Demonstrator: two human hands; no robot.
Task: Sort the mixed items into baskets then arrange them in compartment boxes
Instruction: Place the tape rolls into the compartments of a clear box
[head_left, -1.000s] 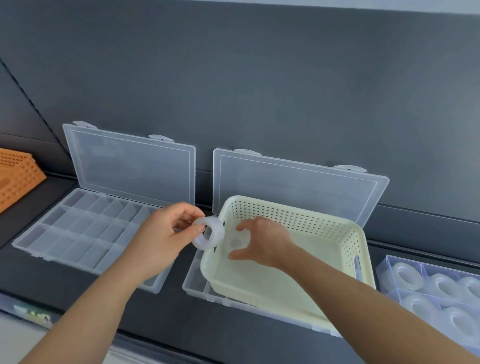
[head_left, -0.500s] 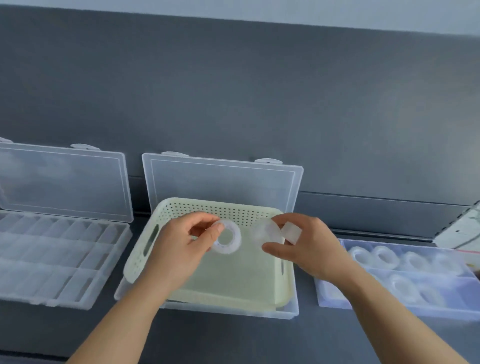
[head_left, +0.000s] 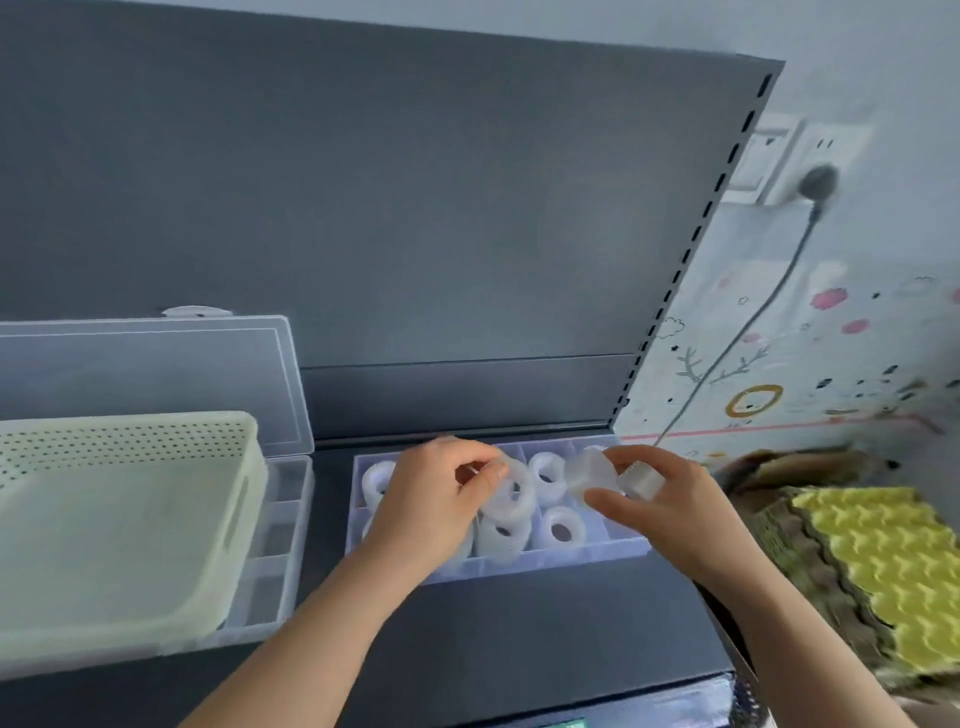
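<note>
A clear compartment box (head_left: 587, 557) lies on the dark shelf with several white tape rolls (head_left: 560, 526) in its cells. My left hand (head_left: 431, 512) hovers over its middle and pinches one tape roll (head_left: 511, 493) by the rim. My right hand (head_left: 660, 512) is over the box's right end and grips two tape rolls (head_left: 589, 474) between thumb and fingers. The cream perforated basket (head_left: 130, 431) sits at the left on another clear box (head_left: 283, 525) whose lid stands open.
The grey shelf back panel (head_left: 363, 208) rises behind the boxes. At the right are a slotted upright (head_left: 691, 249), a wall socket with a plugged cable (head_left: 813, 184), and yellow and brown egg trays (head_left: 883, 561). Bare shelf surface (head_left: 519, 639) lies in front of the box.
The view swung right from the basket to the tape box. Both hands carried their tape rolls out of the basket and now hold them over the box's compartments.
</note>
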